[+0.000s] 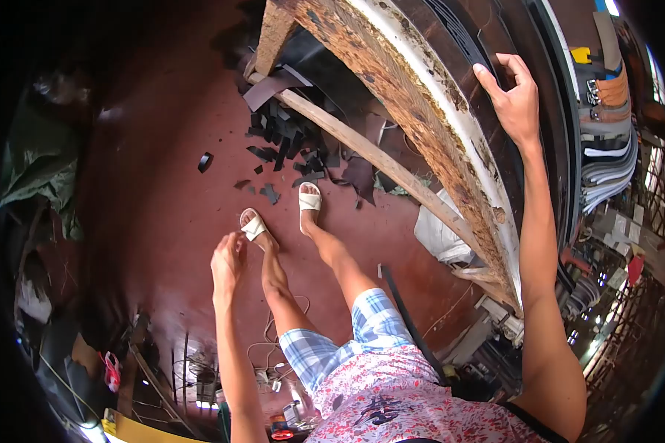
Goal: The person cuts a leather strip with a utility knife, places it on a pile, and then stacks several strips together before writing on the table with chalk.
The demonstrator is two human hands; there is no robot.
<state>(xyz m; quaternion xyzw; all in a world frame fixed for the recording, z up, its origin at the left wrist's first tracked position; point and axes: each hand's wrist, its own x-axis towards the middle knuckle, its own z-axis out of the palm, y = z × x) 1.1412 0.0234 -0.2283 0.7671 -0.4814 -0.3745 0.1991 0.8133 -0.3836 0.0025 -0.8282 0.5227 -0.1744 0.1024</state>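
My right hand [511, 100] is over the dark tabletop [511, 159], thumb and fingers apart. Its thumb tip is right by a bundle of thin black strips [458, 33] that runs toward the far edge. My left hand [229, 260] hangs over the red floor, away from the table, with its fingers loosely bent and nothing visible in them. The table's near side has a worn white edge [451, 81] above a rough, chipped wooden board [414, 111].
Black scraps [281, 140] lie scattered on the red floor [170, 199] ahead of my feet. A wooden brace [377, 155] slants beneath the table, near a white sack [440, 229]. Stacked straps [609, 166] hang at the right. A cord [262, 343] trails by my legs.
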